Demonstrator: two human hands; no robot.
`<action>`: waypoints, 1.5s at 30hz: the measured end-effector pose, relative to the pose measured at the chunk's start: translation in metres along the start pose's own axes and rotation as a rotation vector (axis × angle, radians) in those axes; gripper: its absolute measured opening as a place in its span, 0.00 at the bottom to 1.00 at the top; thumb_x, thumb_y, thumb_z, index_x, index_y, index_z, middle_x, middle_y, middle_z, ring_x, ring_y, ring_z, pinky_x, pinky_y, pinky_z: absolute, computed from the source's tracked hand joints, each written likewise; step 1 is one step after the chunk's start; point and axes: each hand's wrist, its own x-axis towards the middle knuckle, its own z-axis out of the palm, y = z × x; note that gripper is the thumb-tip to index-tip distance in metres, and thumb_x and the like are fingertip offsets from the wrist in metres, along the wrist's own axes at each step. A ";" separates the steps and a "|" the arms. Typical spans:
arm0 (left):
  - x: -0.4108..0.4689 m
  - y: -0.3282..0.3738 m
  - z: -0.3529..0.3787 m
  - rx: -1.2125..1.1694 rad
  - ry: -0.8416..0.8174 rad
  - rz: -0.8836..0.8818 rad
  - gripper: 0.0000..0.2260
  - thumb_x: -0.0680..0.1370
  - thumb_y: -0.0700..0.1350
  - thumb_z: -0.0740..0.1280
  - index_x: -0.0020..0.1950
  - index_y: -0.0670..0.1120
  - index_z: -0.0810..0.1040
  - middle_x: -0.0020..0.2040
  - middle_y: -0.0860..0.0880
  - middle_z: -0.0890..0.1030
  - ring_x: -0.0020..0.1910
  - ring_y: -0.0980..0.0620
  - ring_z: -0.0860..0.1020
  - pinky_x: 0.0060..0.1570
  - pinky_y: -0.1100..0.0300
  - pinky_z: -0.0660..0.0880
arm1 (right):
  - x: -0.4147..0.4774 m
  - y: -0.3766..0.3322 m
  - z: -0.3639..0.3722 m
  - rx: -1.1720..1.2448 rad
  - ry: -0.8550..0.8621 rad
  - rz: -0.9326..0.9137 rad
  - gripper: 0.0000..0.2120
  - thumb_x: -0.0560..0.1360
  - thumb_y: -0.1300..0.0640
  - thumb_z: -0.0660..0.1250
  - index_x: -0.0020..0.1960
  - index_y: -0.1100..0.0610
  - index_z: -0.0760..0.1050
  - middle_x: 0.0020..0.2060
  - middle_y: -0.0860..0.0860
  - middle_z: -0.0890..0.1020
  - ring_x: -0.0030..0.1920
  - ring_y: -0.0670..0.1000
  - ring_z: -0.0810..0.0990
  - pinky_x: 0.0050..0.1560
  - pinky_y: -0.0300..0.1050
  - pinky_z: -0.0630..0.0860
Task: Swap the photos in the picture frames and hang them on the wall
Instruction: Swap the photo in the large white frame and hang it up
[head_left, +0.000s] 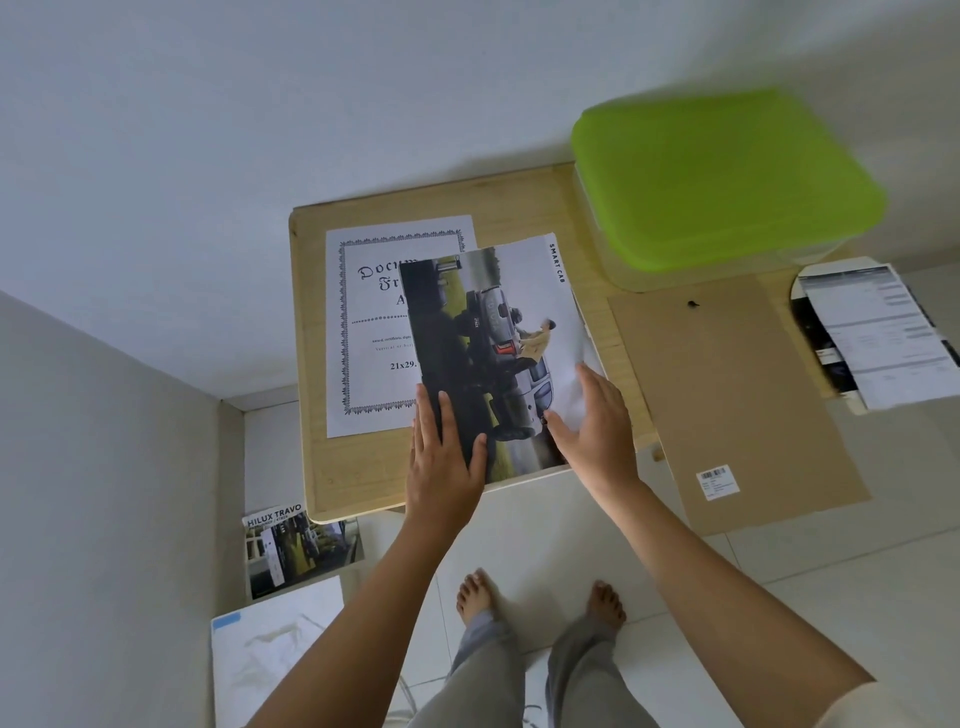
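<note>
**Glossy truck photo under both hands on a pale wood table**

Glossy paper lies under the fingers of both hands. The left hand (447, 462) rests flat on the dark lower-left part of the truck photo (498, 353), fingers straight and slightly spread, thumb out on the print; it grips nothing. The right hand (592, 426) sits at the photo's right edge with fingers extended and loosely apart, the fingertips touching a white, slightly lifted part of the sheet; whether it pinches that edge or only presses it cannot be told.

The photo shows a pickup and a figure beside it, with "SMART CAB" printed along its far right margin. It lies tilted on the table (311, 467), its near edge reaching the table's front edge, and it overlaps the right side of a white certificate sheet (363, 322) with an ornate border, which lies flat to the left.

Right of the photo lies a brown backing board (737, 395) with a barcode sticker near its front corner. Behind the board stands a clear box with a green lid (727, 176). Far right, printed papers (878, 332) lie blurred.

On the floor at lower left lies a "HILUX TRAVO" print (301, 551), with a white sheet (275, 649) just in front of it. Bare feet (540, 603) stand on pale tiles.
</note>
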 end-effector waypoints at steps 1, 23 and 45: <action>0.000 0.000 0.000 0.001 0.002 -0.001 0.33 0.77 0.63 0.46 0.76 0.47 0.42 0.77 0.48 0.38 0.76 0.44 0.49 0.71 0.52 0.51 | 0.000 0.000 -0.001 0.018 0.006 0.004 0.28 0.72 0.56 0.70 0.68 0.62 0.67 0.65 0.57 0.73 0.66 0.56 0.70 0.67 0.50 0.66; -0.001 0.002 -0.004 -0.002 -0.022 -0.025 0.32 0.79 0.60 0.50 0.76 0.47 0.43 0.77 0.48 0.39 0.76 0.43 0.50 0.71 0.47 0.57 | 0.014 0.011 -0.044 0.604 -0.197 0.386 0.19 0.74 0.61 0.66 0.63 0.50 0.69 0.53 0.51 0.78 0.49 0.48 0.77 0.43 0.35 0.76; 0.002 0.024 -0.029 -0.125 0.061 -0.039 0.29 0.81 0.56 0.52 0.77 0.46 0.47 0.77 0.47 0.43 0.76 0.47 0.45 0.71 0.55 0.48 | 0.014 0.001 -0.064 0.723 -0.240 0.110 0.29 0.76 0.72 0.57 0.73 0.53 0.56 0.68 0.38 0.59 0.64 0.26 0.57 0.63 0.20 0.54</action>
